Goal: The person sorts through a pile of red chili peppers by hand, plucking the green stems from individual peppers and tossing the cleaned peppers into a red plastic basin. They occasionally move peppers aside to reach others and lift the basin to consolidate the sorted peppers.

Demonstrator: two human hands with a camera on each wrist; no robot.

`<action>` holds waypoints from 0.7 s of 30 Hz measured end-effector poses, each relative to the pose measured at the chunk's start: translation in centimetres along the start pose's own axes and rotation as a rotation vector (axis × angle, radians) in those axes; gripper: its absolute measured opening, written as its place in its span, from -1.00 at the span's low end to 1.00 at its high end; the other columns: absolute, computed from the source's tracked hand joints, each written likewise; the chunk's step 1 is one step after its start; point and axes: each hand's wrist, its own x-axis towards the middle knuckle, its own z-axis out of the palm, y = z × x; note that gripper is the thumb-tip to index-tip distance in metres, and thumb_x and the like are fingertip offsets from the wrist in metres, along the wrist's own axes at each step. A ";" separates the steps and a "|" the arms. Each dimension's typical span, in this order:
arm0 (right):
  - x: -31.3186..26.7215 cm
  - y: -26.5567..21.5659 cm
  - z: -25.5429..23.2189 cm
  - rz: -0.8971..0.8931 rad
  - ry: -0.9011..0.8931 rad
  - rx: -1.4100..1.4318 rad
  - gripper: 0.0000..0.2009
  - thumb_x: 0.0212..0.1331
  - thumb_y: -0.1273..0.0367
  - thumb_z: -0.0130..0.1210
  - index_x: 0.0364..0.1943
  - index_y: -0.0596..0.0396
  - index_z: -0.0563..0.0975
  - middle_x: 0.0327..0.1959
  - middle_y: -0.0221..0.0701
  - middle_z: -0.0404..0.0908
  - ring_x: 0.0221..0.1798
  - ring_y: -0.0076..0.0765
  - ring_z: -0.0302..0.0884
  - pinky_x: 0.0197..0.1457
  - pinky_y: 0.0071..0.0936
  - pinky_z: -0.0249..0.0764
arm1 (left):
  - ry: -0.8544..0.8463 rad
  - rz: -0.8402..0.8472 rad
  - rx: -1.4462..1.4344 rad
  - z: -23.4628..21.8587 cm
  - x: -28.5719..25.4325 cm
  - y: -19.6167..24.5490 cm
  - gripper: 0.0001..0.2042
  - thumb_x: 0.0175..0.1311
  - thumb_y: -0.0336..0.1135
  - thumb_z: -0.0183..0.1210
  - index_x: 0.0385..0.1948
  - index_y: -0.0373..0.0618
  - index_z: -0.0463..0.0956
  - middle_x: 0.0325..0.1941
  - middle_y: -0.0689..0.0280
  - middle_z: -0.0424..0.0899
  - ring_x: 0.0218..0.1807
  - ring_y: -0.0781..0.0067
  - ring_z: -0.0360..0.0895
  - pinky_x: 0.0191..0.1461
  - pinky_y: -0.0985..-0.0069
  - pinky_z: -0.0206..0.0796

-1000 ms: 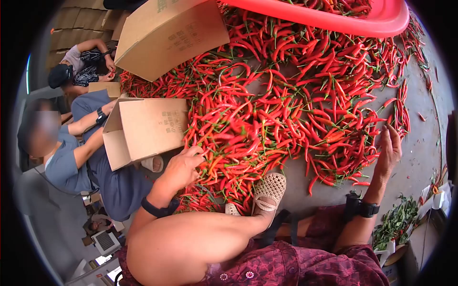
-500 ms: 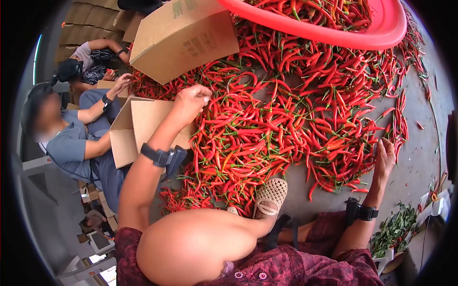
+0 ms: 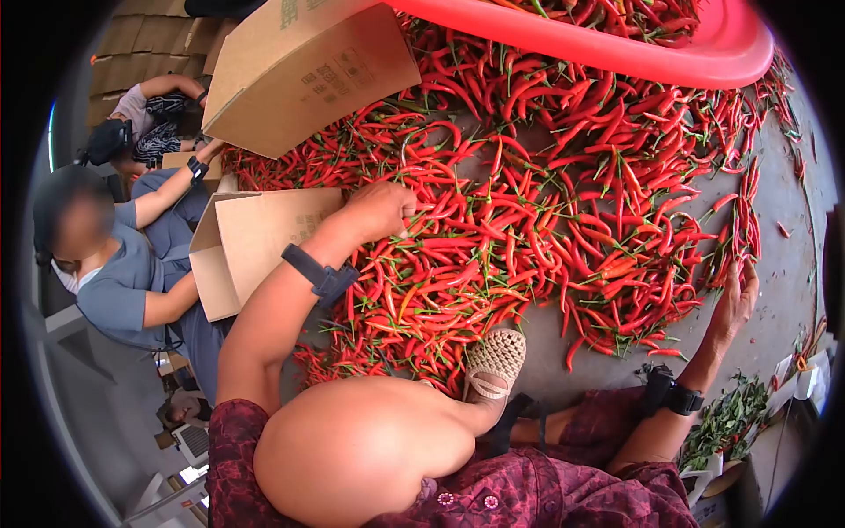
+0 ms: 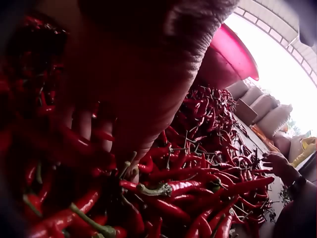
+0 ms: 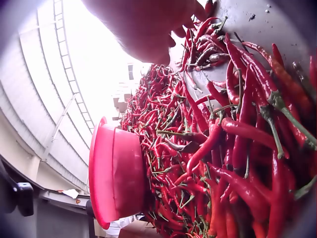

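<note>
A broad heap of red chili peppers (image 3: pixel 475 255) with green stems covers the grey floor. My left hand (image 3: pixel 383 211) is at its left side, by the corner of a cardboard box (image 3: pixel 264 238). In the left wrist view its fingers (image 4: pixel 85 124) bend down among the peppers, the thumb tip beside a stem; I cannot tell whether it grips one. My right hand (image 3: pixel 735 295) is at the heap's right edge, its loosely extended fingers touching a narrow bunch of chili peppers (image 3: pixel 746 211). In the right wrist view its fingertips overlap that bunch.
A red plastic tub (image 3: pixel 598 44) of chili peppers stands at the back. A second cardboard box (image 3: pixel 326 79) tilts over the heap's far left. A person in a grey shirt (image 3: pixel 123 282) sits at the left, another person beyond. Green leaves (image 3: pixel 726 422) lie in a pile at lower right.
My left hand rose from the heap toward the box, then came down to the right over the peppers. My right hand has shifted slightly right to the narrow bunch.
</note>
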 end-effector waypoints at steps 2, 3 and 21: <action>-0.4 -0.8 0.3 0.061 -0.107 0.077 -0.56 0.27 0.23 0.14 0.15 0.17 0.46 0.03 -0.31 0.55 0.01 -0.46 0.49 0.08 -0.53 0.40 | -0.044 -0.007 -0.062 -0.5 0.3 -1.7 -0.68 -0.29 -0.49 0.44 -0.39 -0.17 0.56 -0.56 0.28 0.58 -0.49 0.47 0.50 -0.37 0.42 0.34; -0.6 -0.9 0.4 0.094 -0.158 0.115 -0.56 0.27 0.23 0.13 0.15 0.17 0.46 0.04 -0.30 0.54 0.03 -0.44 0.49 0.08 -0.53 0.40 | -0.067 -0.008 -0.091 -0.6 0.6 -2.3 -0.67 -0.30 -0.49 0.44 -0.39 -0.16 0.56 -0.58 0.27 0.58 -0.50 0.46 0.49 -0.38 0.41 0.33; 10.8 4.7 -0.8 0.002 -0.001 -0.612 -0.16 0.07 -0.01 0.23 0.30 0.34 0.22 0.31 0.06 0.27 0.41 0.04 0.16 0.44 -0.22 0.09 | 0.535 0.395 -0.179 3.9 7.7 8.7 -0.33 -0.16 -0.36 0.42 0.09 -0.19 0.29 0.05 0.04 0.48 0.14 -0.07 0.36 0.19 0.17 0.26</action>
